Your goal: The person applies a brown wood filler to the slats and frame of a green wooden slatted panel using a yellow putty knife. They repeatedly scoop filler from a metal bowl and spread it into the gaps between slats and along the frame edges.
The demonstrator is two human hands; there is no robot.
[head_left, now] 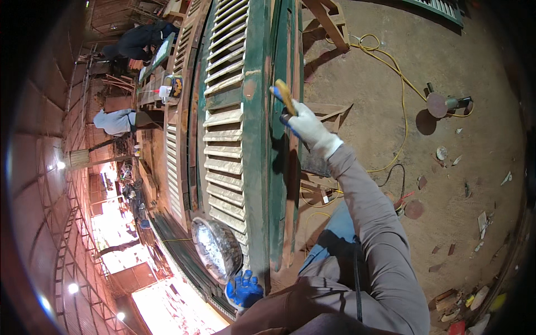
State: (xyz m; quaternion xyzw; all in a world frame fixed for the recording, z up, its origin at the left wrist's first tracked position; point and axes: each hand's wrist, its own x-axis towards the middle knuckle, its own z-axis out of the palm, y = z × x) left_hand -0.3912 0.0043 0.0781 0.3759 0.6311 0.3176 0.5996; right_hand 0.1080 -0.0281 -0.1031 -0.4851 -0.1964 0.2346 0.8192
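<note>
One gloved right hand (310, 125) in the head view grips a yellowish tool (285, 96) over the green wooden shutter (257, 167). The left hand (244, 289), blue fingers spread, is just beside a round bowl (233, 248); whether they touch I cannot tell. Pale slats (224, 151) lie beyond the bowl.

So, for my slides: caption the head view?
White-gloved right hand holding tan elongated object near green, pale-slatted wooden shutter.

I view a fisheye field with black corners, the roof (33, 184) curving at the left rim. Daylight burns out the opening (178, 304); lamps (73, 288) glare; the disc tool (437, 105) shadows a moderately lit floor (474, 61).
</note>
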